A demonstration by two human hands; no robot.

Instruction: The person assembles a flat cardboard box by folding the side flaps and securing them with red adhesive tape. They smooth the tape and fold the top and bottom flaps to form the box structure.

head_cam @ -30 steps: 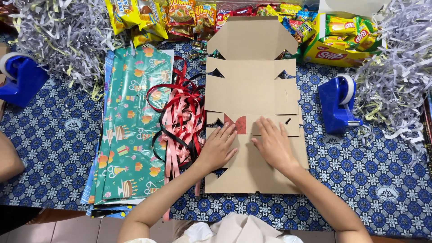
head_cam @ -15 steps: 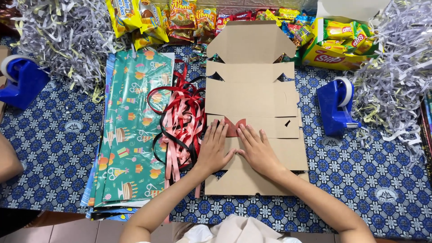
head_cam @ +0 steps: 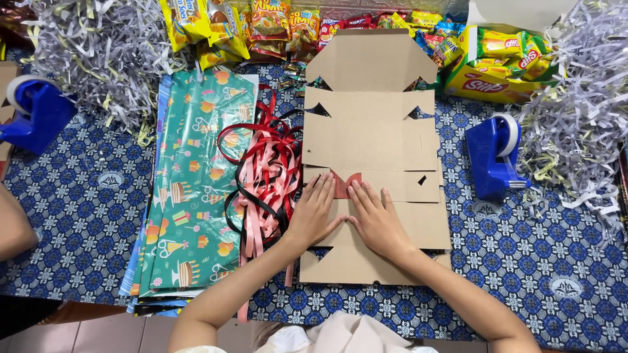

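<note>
Currently flat cardboard box blank (head_cam: 370,140) lying mid-counter (head_cam: 85,196), between ribbon tangle (head_cam: 265,173) and blue tape dispenser (head_cam: 492,155). Left hand (head_cam: 314,216) and right hand (head_cam: 376,219) side by side on lower panels, fingers (head_cam: 322,189) spread flat, gripping nothing. Best pressing evenly along the crease, palms down, keeping blank square, clear of ribbons.

1. Flat brown cardboard box blank (head_cam: 370,144) lies mid-table under my palms.
2. Yellow, orange and red snack packets (head_cam: 261,23) line the far edge.
3. Open yellow carton (head_cam: 487,82) holds green-yellow packets at the far right corner.
</note>
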